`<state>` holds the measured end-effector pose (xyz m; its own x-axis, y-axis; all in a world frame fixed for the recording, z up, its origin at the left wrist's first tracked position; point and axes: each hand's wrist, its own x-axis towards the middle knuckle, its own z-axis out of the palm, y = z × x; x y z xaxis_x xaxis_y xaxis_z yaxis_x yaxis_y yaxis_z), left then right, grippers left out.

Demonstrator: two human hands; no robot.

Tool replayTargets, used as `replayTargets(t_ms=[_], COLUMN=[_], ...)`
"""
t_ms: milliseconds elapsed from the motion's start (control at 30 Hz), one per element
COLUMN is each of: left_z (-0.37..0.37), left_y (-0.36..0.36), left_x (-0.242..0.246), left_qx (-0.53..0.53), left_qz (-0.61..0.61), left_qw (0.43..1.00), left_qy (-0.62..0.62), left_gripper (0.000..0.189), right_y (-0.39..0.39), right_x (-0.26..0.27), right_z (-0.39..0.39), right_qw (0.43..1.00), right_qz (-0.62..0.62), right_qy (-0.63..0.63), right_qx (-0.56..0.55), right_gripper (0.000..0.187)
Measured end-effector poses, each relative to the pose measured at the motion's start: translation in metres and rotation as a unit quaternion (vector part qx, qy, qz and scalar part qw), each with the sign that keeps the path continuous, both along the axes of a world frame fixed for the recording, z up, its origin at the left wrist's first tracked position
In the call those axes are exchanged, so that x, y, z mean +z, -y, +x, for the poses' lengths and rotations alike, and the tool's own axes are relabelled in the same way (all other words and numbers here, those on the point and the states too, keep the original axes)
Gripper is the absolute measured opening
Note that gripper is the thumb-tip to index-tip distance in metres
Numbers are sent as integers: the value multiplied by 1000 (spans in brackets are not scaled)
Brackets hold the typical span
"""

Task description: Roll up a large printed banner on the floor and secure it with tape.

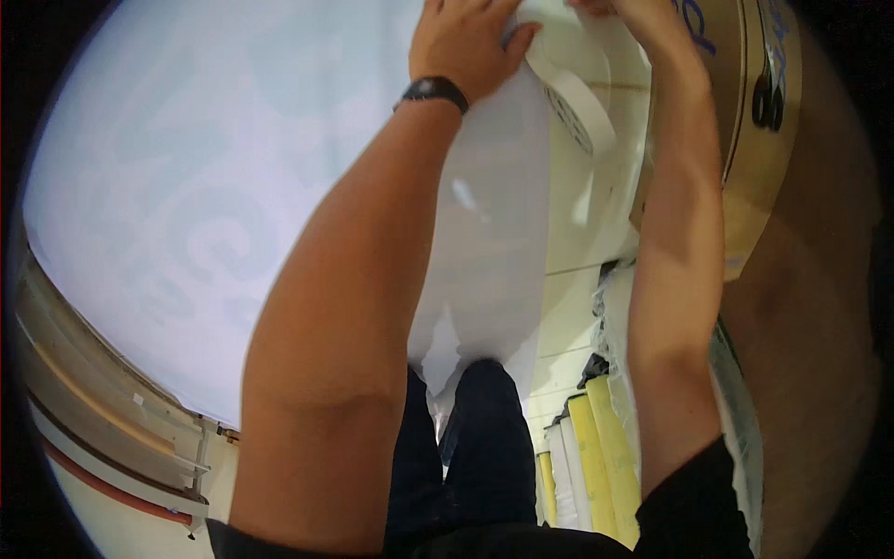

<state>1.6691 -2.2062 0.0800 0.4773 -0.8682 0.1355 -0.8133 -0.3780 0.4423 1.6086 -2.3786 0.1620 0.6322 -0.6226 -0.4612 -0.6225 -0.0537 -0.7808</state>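
A large sheet of thin white material [174, 209] with faint mirrored lettering spreads across the left and centre; its edge hangs translucent in front of the dark trousers. My left hand [468, 49], with a black wristband, lies at the sheet's right edge near the top, thumb spread out. Whether it pinches the sheet cannot be told. Beside that thumb a roll of white tape [580, 112] hangs on edge, a strip running up from it. At the top rim is my right hand [601, 5], mostly cut off by the picture's border, so what it holds is hidden.
To the right stands a cardboard box [754, 140] with handwritten marks. Several yellow and white rolls [601, 447], partly under clear plastic wrap, lie at the lower right. A rack with long bars [112, 447] stands lower left. Pale floor tiles [573, 293] show between the sheet and the box.
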Motion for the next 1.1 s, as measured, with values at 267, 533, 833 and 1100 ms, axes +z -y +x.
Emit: replayTargets(t_ms=[267,533,833,1100], left_z=[-1,-4,-10,-9], left_y=[1,3,3,5], left_x=[2,-4,-4,-6], left_qx=[17,13,22,20], left_qz=[-1,3,5,11], left_qw=[1000,999,998,997], left_qy=[-1,41,61,80], left_gripper=[49,51,51,50], right_y=[-160,-317,-344,-327], right_x=[36,58,38,37], right_z=[-156,-327,-379,-355], right_qw=[998,985,944,920], right_qz=[-64,-109,-141,-93], right_qy=[2,-128,-286,-363], right_qx=[-18,-39,86,117], right_gripper=[47,41,48,49])
